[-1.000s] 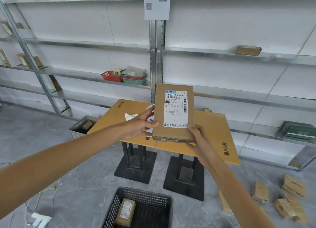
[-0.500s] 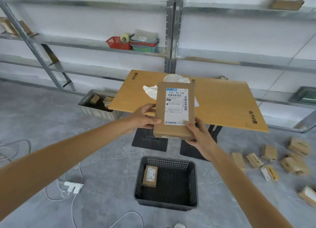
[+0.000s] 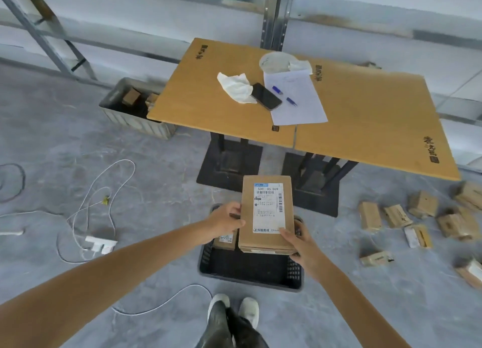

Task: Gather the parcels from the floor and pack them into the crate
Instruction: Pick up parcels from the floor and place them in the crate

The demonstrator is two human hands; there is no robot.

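I hold a flat brown cardboard parcel (image 3: 266,212) with a white shipping label, label up, just above the black plastic crate (image 3: 250,277) on the floor. My left hand (image 3: 225,218) grips its left edge. My right hand (image 3: 297,243) grips its near right corner. A smaller labelled parcel (image 3: 226,240) lies inside the crate at its left, partly hidden by my left hand and the held parcel. Several more small brown parcels (image 3: 369,216) lie scattered on the grey floor to the right.
A low wooden table (image 3: 365,113) on black bases stands just beyond the crate, carrying a phone (image 3: 266,96), paper, pen and tissue. A grey bin (image 3: 135,118) with boxes sits left of it. White cables and a power strip (image 3: 100,244) lie at left. My shoes (image 3: 234,308) are below.
The view has tilted down and both hands have lowered the parcel from chest height over the table to just above the crate.
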